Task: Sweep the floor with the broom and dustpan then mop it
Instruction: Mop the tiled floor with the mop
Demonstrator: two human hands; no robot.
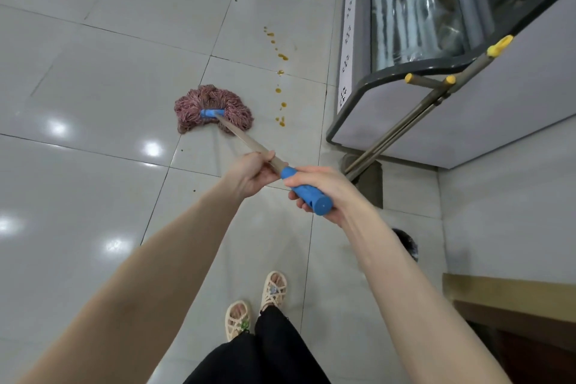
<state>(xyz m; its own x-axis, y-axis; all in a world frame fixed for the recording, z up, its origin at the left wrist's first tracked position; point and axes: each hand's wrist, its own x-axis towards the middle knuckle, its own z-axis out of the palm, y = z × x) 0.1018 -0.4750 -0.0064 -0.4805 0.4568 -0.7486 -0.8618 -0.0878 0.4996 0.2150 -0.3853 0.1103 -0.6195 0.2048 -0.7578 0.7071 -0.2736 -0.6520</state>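
**Person mopping a tiled floor beside a glass display case**

A glossy pale tiled floor point(93, 72) fills most of the view, seen from above, with ceiling lights reflected as bright spots on the left. At the upper right stands a grey display case point(436, 25) with a curved glass front; what it holds is too blurred to tell.

Two bare forearms reach forward from the bottom edge and hold a mop. Its pink string head point(213, 107) lies spread flat on the floor near the centre, with a wooden shaft point(246, 140) slanting back towards the person. The left hand point(254, 173) has its fingers wrapped round the bare wood. Just behind it, the right hand point(324, 187) has its fingers clenched round the blue grip point(307, 193) at the shaft's near end.

Two grey poles point(405, 125) with yellow end caps lean against the case's corner.

A trail of small amber drops point(282, 56) runs down the tiles between the mop head and the case, close to the head's right side but not touching it.

Below, two feet in cream woven sandals point(274, 288) stand on the floor.
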